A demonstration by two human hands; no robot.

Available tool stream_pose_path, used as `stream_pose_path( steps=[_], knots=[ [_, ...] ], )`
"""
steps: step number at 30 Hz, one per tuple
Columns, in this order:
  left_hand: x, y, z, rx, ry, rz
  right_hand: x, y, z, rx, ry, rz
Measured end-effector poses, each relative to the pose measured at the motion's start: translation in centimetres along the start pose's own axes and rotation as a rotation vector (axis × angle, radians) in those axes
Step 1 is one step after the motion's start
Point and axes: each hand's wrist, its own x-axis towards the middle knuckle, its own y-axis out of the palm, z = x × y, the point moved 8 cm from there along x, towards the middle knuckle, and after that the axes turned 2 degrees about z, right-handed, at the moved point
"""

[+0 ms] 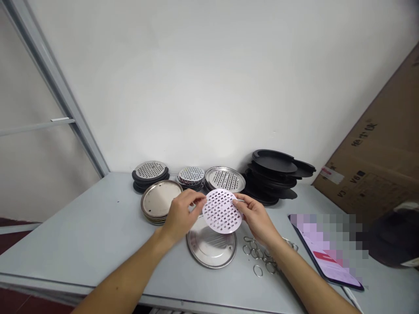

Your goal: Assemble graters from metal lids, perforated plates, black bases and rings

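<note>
A thin, round metal grater disc [222, 211] with rows of slanted holes is held up at the middle of the table. The fingertips of my left hand [183, 211] pinch its left rim. On the right rim, the thumb of my right hand [257, 216] lies on top with the fingers underneath. Beneath the disc, partly covered by it, a shiny round metal tray [212, 253] with a raised rim rests on the table. Several small metal rings [258, 271] lie scattered beside the tray, some hidden by my right forearm.
Along the wall stand stacked metal lids [162, 198], black holders topped with a grater disc [150, 170], smaller grater discs [191, 174], rimmed grater trays [225, 179] and black plastic pans [274, 163]. A tablet [324, 257] lies at right, before a cardboard box [376, 152].
</note>
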Motion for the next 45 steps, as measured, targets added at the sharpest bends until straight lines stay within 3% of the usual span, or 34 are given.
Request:
stream_pose_path(
  steps=[3, 10, 17, 23, 32, 45],
  knots=[
    [0.4, 0.0, 2.4, -0.014, -0.125, 0.032, 0.0, 0.8, -0.8, -0.123, 0.015, 0.072],
    [-0.4, 2.4, 3.4, 0.053, -0.131, 0.248, -0.2, 2.5, -2.2, -0.337, 0.026, 0.172],
    [-1.2, 3.8, 3.8, 0.126, -0.149, 0.373, -0.6, 2.8, -1.3, -0.758, -0.145, 0.133],
    [-1.1, 3.6, 2.9, 0.113, -0.127, 0.386, -1.2, 3.5, -0.1, -0.981, -0.253, 0.112],
    [-1.9, 4.4, 0.1, 0.040, 0.025, 0.506, -1.2, 4.0, -0.4, -1.020, -0.321, 0.172],
    [-2.9, 5.3, -1.3, 0.001, 0.046, 0.631, -1.4, 4.2, -0.3, -1.028, -0.383, 0.153]
  ],
)
